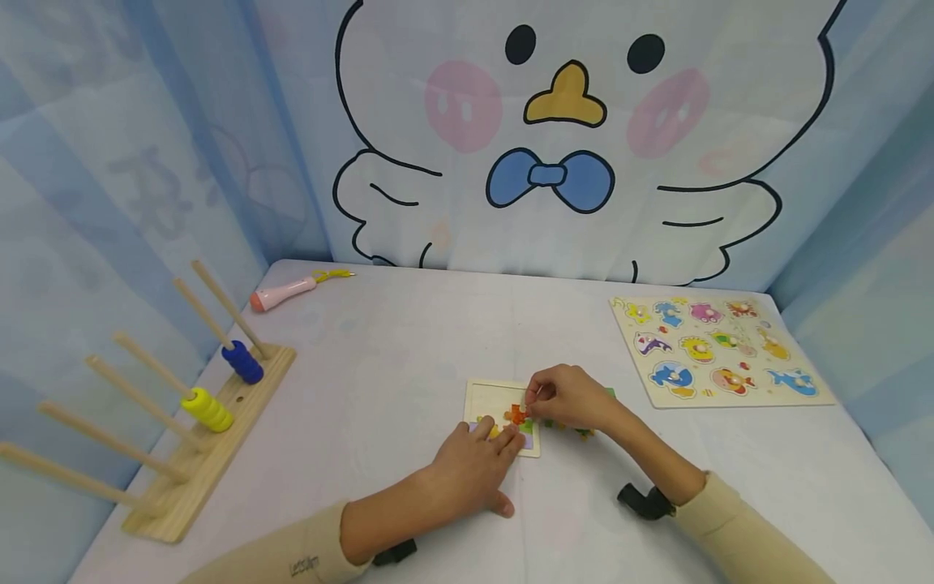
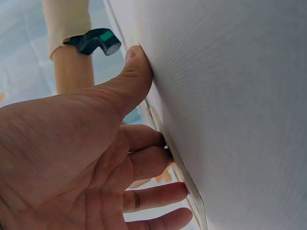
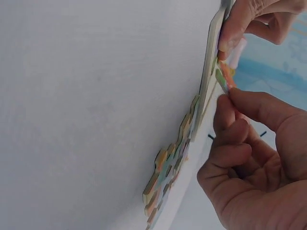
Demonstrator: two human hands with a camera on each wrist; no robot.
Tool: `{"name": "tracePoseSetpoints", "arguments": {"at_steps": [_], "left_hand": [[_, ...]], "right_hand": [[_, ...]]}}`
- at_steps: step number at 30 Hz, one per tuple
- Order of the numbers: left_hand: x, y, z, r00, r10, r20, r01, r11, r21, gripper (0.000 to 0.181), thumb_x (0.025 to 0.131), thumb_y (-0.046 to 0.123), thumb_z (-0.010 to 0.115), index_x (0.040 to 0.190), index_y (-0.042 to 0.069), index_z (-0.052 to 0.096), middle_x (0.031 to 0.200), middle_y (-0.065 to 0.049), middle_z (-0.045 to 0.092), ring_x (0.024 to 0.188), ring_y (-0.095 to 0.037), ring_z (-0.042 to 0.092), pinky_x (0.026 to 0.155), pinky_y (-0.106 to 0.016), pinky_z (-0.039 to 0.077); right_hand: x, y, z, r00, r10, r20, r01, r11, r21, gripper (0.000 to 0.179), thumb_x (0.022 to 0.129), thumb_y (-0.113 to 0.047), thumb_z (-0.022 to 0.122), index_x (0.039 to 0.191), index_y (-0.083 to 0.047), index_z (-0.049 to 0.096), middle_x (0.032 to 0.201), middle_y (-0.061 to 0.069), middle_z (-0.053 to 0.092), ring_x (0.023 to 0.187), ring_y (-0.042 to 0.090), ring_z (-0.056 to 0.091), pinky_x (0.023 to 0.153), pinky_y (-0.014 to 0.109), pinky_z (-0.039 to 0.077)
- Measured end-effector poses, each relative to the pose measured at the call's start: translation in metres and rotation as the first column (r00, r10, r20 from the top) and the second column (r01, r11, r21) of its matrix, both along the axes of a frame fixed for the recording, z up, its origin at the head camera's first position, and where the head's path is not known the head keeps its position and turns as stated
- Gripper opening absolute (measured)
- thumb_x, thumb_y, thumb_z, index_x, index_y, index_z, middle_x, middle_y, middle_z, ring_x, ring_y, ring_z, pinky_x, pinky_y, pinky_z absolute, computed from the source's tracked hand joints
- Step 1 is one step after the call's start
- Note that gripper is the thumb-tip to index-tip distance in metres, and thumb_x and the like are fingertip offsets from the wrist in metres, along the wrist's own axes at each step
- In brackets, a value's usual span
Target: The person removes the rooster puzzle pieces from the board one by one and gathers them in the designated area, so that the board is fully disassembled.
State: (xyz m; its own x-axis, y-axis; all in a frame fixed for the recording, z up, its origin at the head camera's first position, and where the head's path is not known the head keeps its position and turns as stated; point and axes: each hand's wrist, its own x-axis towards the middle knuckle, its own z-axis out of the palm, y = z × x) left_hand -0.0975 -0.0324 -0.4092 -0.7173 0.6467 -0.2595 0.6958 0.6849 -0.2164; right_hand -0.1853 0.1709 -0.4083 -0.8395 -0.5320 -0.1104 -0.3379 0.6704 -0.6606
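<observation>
A small square wooden jigsaw tray (image 1: 484, 392) lies on the table, with orange, yellow and purple pieces in its near part. My left hand (image 1: 467, 469) rests on its near left side, fingers extended and fingertips on the tray and pieces; the thumb touches the tablecloth. Over the tray's right side, my right hand (image 1: 571, 397) pinches a jigsaw piece (image 3: 222, 80) with green and orange on it, between thumb and forefinger. Loose jigsaw pieces (image 3: 167, 167) lie beside the tray, partly hidden under the right hand in the head view.
At the left stands a wooden peg rack (image 1: 212, 454) with blue rings (image 1: 242, 362) and yellow rings (image 1: 207, 410). A pink pen-like tool (image 1: 284, 294) with a yellow cord lies at the back left. A sea-animal peg puzzle board (image 1: 700, 399) lies at the right.
</observation>
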Motion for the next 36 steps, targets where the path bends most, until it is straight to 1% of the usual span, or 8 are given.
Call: {"name": "tracePoseSetpoints", "arguments": {"at_steps": [4,6,11,17,21,26,30,36], "left_hand": [[0.0,0.0,0.0,1.0,0.007,0.006,-0.007,1.0,-0.003,0.093,0.079,0.078,0.051,0.154,0.025,0.036,0.156,0.009,0.035,0.126,-0.017,0.04,0.091,-0.037,0.043],[0.0,0.0,0.001,1.0,0.013,0.009,-0.013,1.0,-0.001,0.093,0.079,0.078,0.051,0.155,0.025,0.036,0.156,0.009,0.034,0.127,-0.018,0.039,0.091,-0.037,0.042],[0.001,0.001,-0.001,1.0,0.025,0.016,-0.025,1.0,0.007,0.093,0.079,0.077,0.053,0.155,0.025,0.036,0.157,0.009,0.034,0.129,-0.018,0.038,0.094,-0.038,0.041],[0.001,0.002,0.0,0.999,0.028,0.017,-0.028,1.0,0.005,0.093,0.079,0.076,0.053,0.155,0.026,0.036,0.157,0.01,0.033,0.129,-0.018,0.038,0.095,-0.038,0.041],[0.001,0.002,0.0,0.999,0.031,0.019,-0.031,1.0,0.0,0.093,0.079,0.077,0.052,0.155,0.025,0.036,0.157,0.009,0.034,0.13,-0.019,0.038,0.096,-0.038,0.041],[0.001,0.003,0.0,0.999,0.036,0.036,-0.036,0.999,0.007,0.094,0.079,0.076,0.054,0.155,0.025,0.035,0.157,0.01,0.034,0.131,-0.019,0.037,0.097,-0.038,0.04],[0.0,0.004,0.0,0.997,0.046,0.059,-0.046,0.999,0.007,0.094,0.079,0.075,0.055,0.155,0.025,0.034,0.157,0.01,0.032,0.133,-0.019,0.036,0.099,-0.039,0.039],[0.0,0.003,-0.001,0.998,0.045,0.049,-0.045,0.999,0.0,0.094,0.079,0.076,0.054,0.155,0.025,0.034,0.157,0.01,0.033,0.133,-0.02,0.036,0.099,-0.04,0.04]], "right_hand": [[0.0,0.007,0.005,0.999,-0.043,-0.009,0.043,0.998,-0.034,0.005,0.086,-0.013,0.074,0.085,-0.014,0.07,0.072,-0.005,0.063,0.063,0.013,0.056,0.056,0.028,0.046],[0.0,0.016,0.01,0.997,-0.079,0.012,0.08,0.996,-0.047,0.005,0.086,-0.016,0.075,0.085,-0.015,0.07,0.072,-0.003,0.063,0.064,0.016,0.057,0.056,0.029,0.047],[0.005,0.054,0.019,0.982,-0.157,0.104,0.164,0.985,-0.059,0.005,0.088,-0.017,0.072,0.09,-0.012,0.07,0.08,0.006,0.068,0.072,0.028,0.06,0.06,0.031,0.049],[0.015,0.102,0.021,0.955,-0.24,0.175,0.247,0.969,-0.022,0.01,0.09,-0.015,0.069,0.095,-0.006,0.071,0.086,0.007,0.069,0.083,0.025,0.059,0.073,0.033,0.047],[0.019,0.117,0.014,0.946,-0.25,0.205,0.254,0.967,0.007,0.009,0.091,-0.013,0.068,0.096,-0.006,0.071,0.085,0.005,0.069,0.084,0.022,0.057,0.074,0.032,0.047],[0.023,0.124,0.003,0.94,-0.259,0.222,0.258,0.966,0.038,0.007,0.09,-0.011,0.068,0.094,-0.008,0.072,0.084,0.003,0.067,0.084,0.022,0.055,0.073,0.032,0.045],[0.024,0.123,-0.001,0.947,-0.263,0.186,0.257,0.965,0.058,0.005,0.089,-0.011,0.069,0.091,-0.009,0.072,0.082,0.002,0.066,0.083,0.021,0.054,0.071,0.03,0.044],[0.023,0.12,-0.004,0.964,-0.238,0.122,0.231,0.971,0.071,0.004,0.088,-0.01,0.068,0.089,-0.01,0.072,0.079,0.0,0.065,0.079,0.021,0.053,0.066,0.028,0.043]]}}
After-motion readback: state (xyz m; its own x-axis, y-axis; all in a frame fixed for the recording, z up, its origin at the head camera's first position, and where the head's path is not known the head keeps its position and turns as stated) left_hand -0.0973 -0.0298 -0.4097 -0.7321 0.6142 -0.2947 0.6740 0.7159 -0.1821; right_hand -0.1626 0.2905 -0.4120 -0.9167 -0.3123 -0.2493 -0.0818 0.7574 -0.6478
